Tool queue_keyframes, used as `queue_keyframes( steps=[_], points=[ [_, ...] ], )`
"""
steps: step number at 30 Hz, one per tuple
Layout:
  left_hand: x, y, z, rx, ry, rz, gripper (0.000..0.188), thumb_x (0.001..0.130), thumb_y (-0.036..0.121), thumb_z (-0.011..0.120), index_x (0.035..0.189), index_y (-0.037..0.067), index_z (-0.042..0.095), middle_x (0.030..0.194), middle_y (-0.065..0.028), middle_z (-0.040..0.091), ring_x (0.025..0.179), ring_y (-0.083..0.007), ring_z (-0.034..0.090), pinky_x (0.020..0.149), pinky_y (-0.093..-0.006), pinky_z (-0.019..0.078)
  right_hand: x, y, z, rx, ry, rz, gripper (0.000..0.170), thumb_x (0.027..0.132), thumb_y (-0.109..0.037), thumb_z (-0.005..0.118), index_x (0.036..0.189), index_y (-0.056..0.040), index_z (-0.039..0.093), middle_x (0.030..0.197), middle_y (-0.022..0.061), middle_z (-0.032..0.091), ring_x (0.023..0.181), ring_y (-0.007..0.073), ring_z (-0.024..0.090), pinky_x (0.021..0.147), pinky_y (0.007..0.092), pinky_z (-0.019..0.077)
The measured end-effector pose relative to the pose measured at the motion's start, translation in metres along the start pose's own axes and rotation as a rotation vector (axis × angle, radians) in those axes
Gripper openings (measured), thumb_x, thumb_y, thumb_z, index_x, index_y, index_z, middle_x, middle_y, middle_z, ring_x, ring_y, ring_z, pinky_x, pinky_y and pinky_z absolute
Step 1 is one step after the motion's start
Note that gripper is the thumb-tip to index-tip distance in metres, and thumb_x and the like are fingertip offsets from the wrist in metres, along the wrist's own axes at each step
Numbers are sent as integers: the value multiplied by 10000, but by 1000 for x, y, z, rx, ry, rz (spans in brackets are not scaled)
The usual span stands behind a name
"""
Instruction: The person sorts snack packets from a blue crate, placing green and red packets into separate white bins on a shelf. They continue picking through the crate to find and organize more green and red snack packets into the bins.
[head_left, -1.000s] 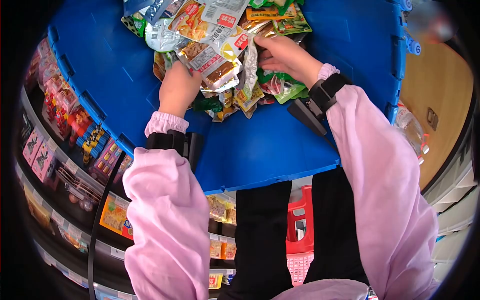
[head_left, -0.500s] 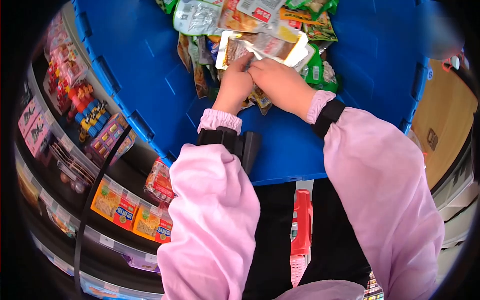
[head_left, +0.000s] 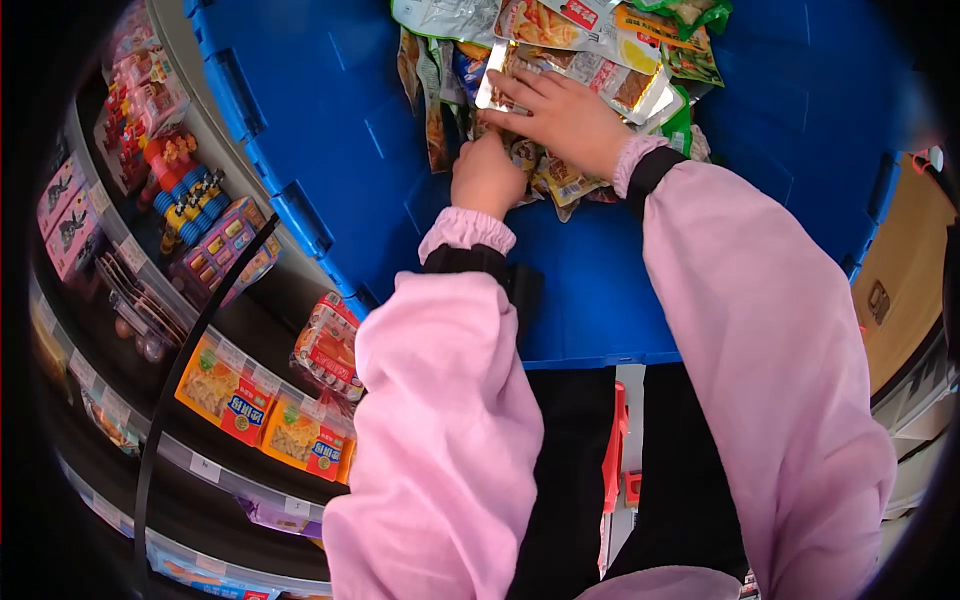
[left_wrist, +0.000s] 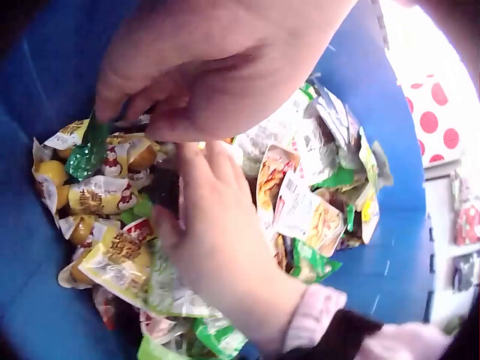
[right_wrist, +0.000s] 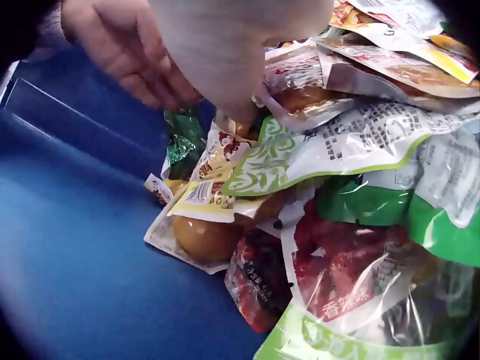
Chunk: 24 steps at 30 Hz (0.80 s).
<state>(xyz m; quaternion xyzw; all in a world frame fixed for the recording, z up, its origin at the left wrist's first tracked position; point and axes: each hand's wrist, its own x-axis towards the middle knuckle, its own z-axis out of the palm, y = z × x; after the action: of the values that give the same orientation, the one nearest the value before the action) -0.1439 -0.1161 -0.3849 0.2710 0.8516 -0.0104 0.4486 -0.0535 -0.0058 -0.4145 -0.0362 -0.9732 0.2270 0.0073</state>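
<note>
Packaged snacks lie heaped in a blue bin. In the left wrist view the left hand pinches a small green foil packet between thumb and fingers; the head view shows this hand at the heap's near edge. Just right of it, the right hand lies with fingers spread over a silvery flat pack. Yellow-and-white packets with round brown contents lie beside the green one. The right hand's fingertips are hidden in the right wrist view.
Shelves with orange snack boxes and toys stand left of the bin. A wooden surface is at the right. Below the bin, a red basket handle shows between the person's legs.
The hands first came together near the middle of the heap; the right hand now lies spread on the silvery pack and the left is at its near side. The head view has shifted, moving the bin rightward.
</note>
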Motion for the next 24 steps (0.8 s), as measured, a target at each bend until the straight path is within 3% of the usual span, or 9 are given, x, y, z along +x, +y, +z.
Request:
queue_keyframes(
  steps=[7,9,11,13,14,18,21,23,24],
  points=[
    [9,-8,1,426,-130,21,261,743,118,481,975,55,583,1014,-171,549,940,-339,530,789,-405,441,-22,49,-53,-141,114,-11,528,740,-37,471,1228,-220,386,1289,8,357,1098,187,438,852,297,415],
    [4,-7,5,540,-90,104,231,747,131,490,954,76,576,973,-145,568,910,-307,549,747,-397,450,-10,44,-61,36,388,71,252,729,-112,465,967,-109,548,1012,121,517,917,268,529,761,326,440],
    [4,-5,9,633,-59,153,198,748,143,498,926,94,570,930,-118,585,876,-281,565,710,-388,455,-13,52,-62,43,340,55,247,730,-109,460,956,-84,558,1009,136,520,919,285,527,771,338,434],
    [4,-5,11,710,-44,165,161,746,154,504,889,110,563,885,-92,602,838,-260,580,677,-379,457,-23,62,-54,-109,-31,-47,467,744,-29,457,1194,-145,414,1281,52,365,1105,237,433,880,332,397],
    [5,-9,13,719,-1,205,136,733,148,515,857,117,563,822,-70,616,787,-252,597,652,-385,464,-29,59,-46,-102,-77,-25,366,731,-56,479,1095,-97,492,1254,55,394,1099,229,435,871,326,404],
    [0,-2,-1,706,-67,221,155,724,118,517,874,87,543,806,-87,618,752,-253,612,611,-371,480,-24,25,-35,-70,95,-76,159,683,-138,517,825,-102,580,1089,46,507,1005,173,475,799,280,412],
    [-4,2,-12,667,-116,201,167,717,98,518,880,61,522,828,-112,621,747,-251,620,608,-363,490,-12,1,-10,35,6,-51,167,687,-135,512,838,-110,581,1015,21,532,980,180,480,798,265,404],
    [-9,9,-20,644,-167,193,169,716,90,516,880,48,507,849,-132,622,752,-249,623,618,-360,495,-4,-5,8,28,-36,37,298,713,-103,493,1005,-61,535,1043,53,513,1042,205,458,886,309,363],
    [-9,11,-24,612,-212,186,396,614,182,666,913,4,477,802,-153,610,763,-290,601,644,-373,487,-1,-8,14,-23,-8,79,299,714,-107,492,1006,-58,532,1031,53,517,1038,202,457,888,310,359]
  ],
)
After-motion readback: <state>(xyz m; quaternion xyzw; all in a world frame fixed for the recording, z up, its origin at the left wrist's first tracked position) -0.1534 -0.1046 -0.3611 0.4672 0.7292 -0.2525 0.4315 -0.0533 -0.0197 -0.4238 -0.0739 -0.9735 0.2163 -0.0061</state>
